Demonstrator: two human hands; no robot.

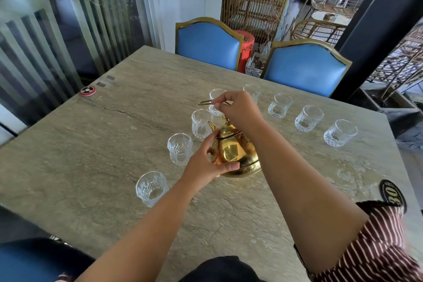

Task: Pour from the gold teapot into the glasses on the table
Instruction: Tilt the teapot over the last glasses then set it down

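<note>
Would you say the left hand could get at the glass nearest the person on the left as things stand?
Probably yes. The nearest glass stands alone on bare table just left of the left hand, with nothing between them. That hand would first have to leave the gold teapot.

Teapot [235, 153]: gold, shiny, round-bodied; stood on the table [91, 155] with its lid on, spout toward the far-left glasses, thin handle raised above it.
Glasses [309, 118]: eight clear, cut-pattern tumblers, all upright and seemingly empty, ranged in an arc around the teapot.
Nearest glass [151, 188]: stood left of the teapot, apart from it.
</note>
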